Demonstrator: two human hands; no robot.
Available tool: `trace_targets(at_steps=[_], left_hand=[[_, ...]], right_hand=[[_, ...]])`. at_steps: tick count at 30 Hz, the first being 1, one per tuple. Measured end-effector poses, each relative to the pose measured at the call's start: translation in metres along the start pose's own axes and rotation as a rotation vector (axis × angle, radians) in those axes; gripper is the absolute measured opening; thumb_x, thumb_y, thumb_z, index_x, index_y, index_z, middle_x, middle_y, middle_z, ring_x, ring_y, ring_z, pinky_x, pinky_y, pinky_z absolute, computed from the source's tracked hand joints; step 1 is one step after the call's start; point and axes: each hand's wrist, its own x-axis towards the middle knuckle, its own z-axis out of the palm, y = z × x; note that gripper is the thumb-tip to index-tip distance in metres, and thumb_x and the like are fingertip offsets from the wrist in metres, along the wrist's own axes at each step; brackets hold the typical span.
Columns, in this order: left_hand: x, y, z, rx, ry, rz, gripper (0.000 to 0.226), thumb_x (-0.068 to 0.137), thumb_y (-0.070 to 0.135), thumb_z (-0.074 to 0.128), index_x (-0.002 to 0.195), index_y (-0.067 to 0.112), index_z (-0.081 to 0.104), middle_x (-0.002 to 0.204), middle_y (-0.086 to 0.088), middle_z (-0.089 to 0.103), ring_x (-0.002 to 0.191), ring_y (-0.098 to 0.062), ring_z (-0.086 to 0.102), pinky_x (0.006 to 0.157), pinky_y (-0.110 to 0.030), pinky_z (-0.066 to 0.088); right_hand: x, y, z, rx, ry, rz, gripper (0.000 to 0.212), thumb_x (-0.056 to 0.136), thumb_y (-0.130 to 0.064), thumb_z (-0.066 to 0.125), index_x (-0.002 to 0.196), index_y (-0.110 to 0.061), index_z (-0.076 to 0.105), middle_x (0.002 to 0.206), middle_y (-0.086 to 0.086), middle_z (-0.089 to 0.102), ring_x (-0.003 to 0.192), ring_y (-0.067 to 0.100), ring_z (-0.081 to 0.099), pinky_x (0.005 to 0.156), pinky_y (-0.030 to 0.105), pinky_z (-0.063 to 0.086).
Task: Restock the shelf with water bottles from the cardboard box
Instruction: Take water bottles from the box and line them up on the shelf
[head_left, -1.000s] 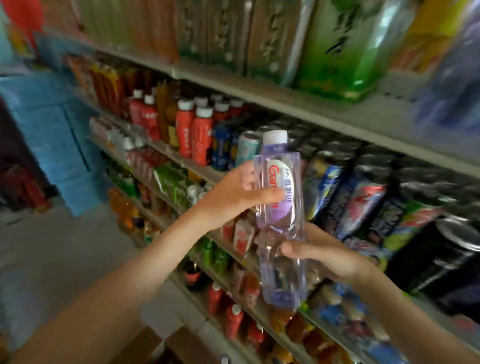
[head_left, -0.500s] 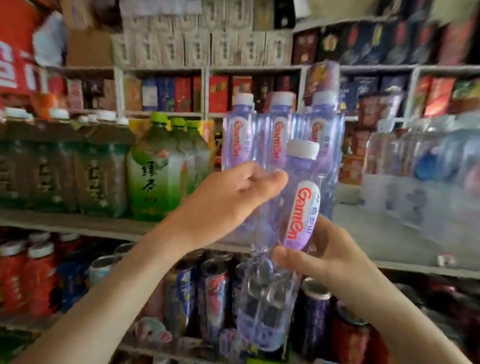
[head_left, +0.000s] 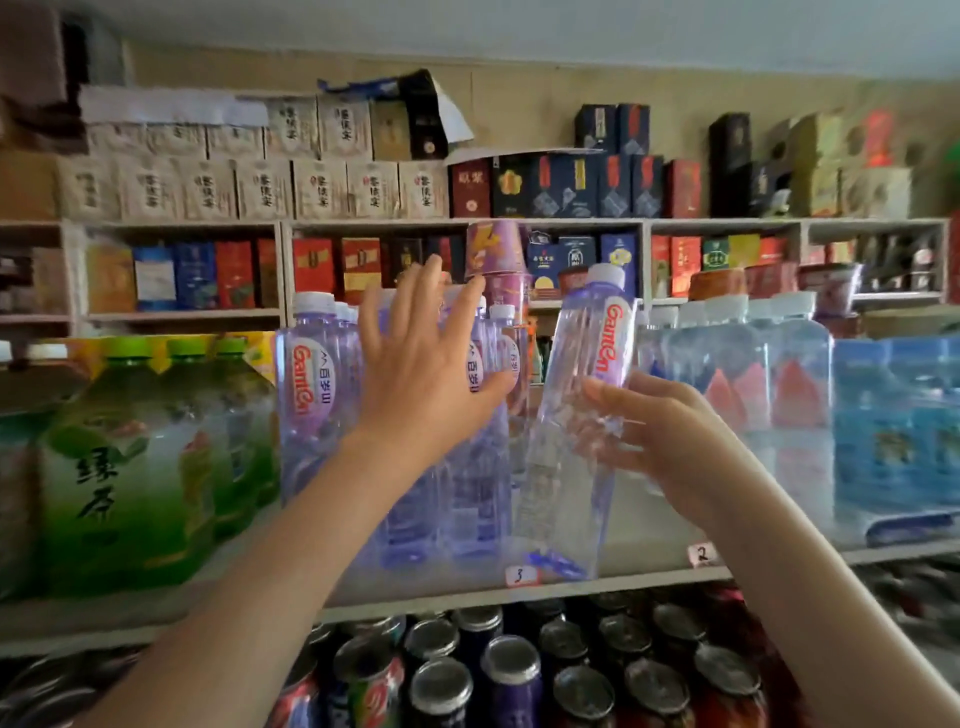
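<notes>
We're gripping water bottle (head_left: 563, 457) w/ right hand (head_left: 670, 441), fingers (head_left: 605, 388) curling round mid-body just under label. Bottle tilting, base meeting shelf (head_left: 634, 551) below fingers. Left hand (head_left: 421, 379) spreading wide, holding nothing, seemingly pressing standing bottles (head_left: 311, 384) left of ours. We're judging it full: moderately heavy, thin plastic giving under squeeze, smooth, prob. slick, so mid-body grip suiting best. Sealed, white cap on, clear water inside. Cardboard box not showing.

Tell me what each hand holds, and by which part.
Right hand grips the water bottle around its middle, below the label. Left hand holds nothing, fingers spread before shelved bottles.
</notes>
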Motion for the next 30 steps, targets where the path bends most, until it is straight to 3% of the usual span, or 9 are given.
trace_targets(at_steps=[3,7,10,15,21,24,27,30], left_hand=[[-0.003,-0.003,0.010,-0.006,-0.106,-0.040,0.090,0.079,0.073,0.041,0.149,0.035,-0.001,0.154,-0.011,0.022,0.146,-0.024,0.002,0.111,-0.056,-0.008],[-0.002,-0.003,0.011,0.006,-0.087,-0.039,0.094,0.077,0.073,0.042,0.149,0.033,-0.003,0.144,-0.010,0.038,0.140,-0.023,0.018,0.112,-0.055,0.000],[-0.001,-0.003,0.014,0.020,-0.093,-0.046,0.096,0.077,0.072,0.043,0.149,0.031,-0.006,0.140,-0.011,0.038,0.137,-0.026,0.022,0.111,-0.053,0.005],[-0.003,-0.006,0.018,0.051,-0.063,-0.018,0.096,0.076,0.071,0.041,0.150,0.025,0.003,0.134,-0.014,0.044,0.132,-0.030,0.030,0.109,-0.053,0.010],[-0.004,-0.011,0.028,0.070,0.048,0.024,0.087,0.074,0.071,0.032,0.143,0.019,0.026,0.112,-0.014,0.059,0.114,-0.033,0.049,0.102,-0.052,0.019],[-0.005,-0.010,0.028,0.067,0.060,0.037,0.084,0.075,0.070,0.033,0.141,0.019,0.029,0.112,-0.014,0.060,0.114,-0.033,0.051,0.102,-0.055,0.026],[-0.007,-0.009,0.029,0.053,0.059,0.042,0.080,0.079,0.068,0.033,0.142,0.019,0.030,0.122,-0.015,0.057,0.122,-0.033,0.046,0.105,-0.053,0.020],[-0.014,-0.006,0.025,0.020,0.101,0.031,0.073,0.085,0.063,0.033,0.145,0.021,0.028,0.140,-0.016,0.044,0.134,-0.030,0.031,0.108,-0.051,0.010]], right_hand=[[0.023,0.003,-0.004,-0.032,0.041,-0.016,0.008,0.080,-0.013,0.070,0.088,-0.012,0.068,0.077,0.003,0.071,0.065,0.018,0.064,0.054,0.022,0.054],[0.058,0.018,0.004,-0.213,0.071,-0.076,0.037,0.075,-0.004,0.073,0.109,-0.012,0.061,0.093,0.004,0.071,0.082,0.017,0.069,0.074,0.033,0.057],[0.079,0.037,0.016,-0.341,0.040,-0.045,0.046,0.075,-0.005,0.074,0.116,-0.011,0.054,0.097,0.002,0.067,0.084,0.014,0.067,0.073,0.029,0.056],[0.103,0.051,0.026,-0.351,0.060,0.024,0.050,0.077,-0.010,0.073,0.121,-0.009,0.047,0.091,-0.004,0.061,0.079,0.007,0.061,0.060,0.019,0.047],[0.112,0.058,0.027,-0.346,-0.010,0.054,0.045,0.083,-0.012,0.068,0.121,-0.011,0.044,0.089,-0.007,0.059,0.078,0.004,0.059,0.059,0.017,0.046],[0.113,0.059,0.024,-0.389,-0.053,0.029,0.055,0.083,-0.017,0.069,0.129,-0.010,0.041,0.096,-0.005,0.062,0.086,0.008,0.062,0.076,0.026,0.053],[0.107,0.060,0.022,-0.451,-0.077,0.039,0.067,0.081,-0.024,0.071,0.135,-0.013,0.035,0.112,0.001,0.063,0.102,0.018,0.063,0.097,0.043,0.049],[0.095,0.059,0.028,-0.572,0.006,-0.031,0.072,0.080,-0.029,0.071,0.138,-0.011,0.032,0.126,0.002,0.054,0.118,0.020,0.053,0.104,0.038,0.041]])
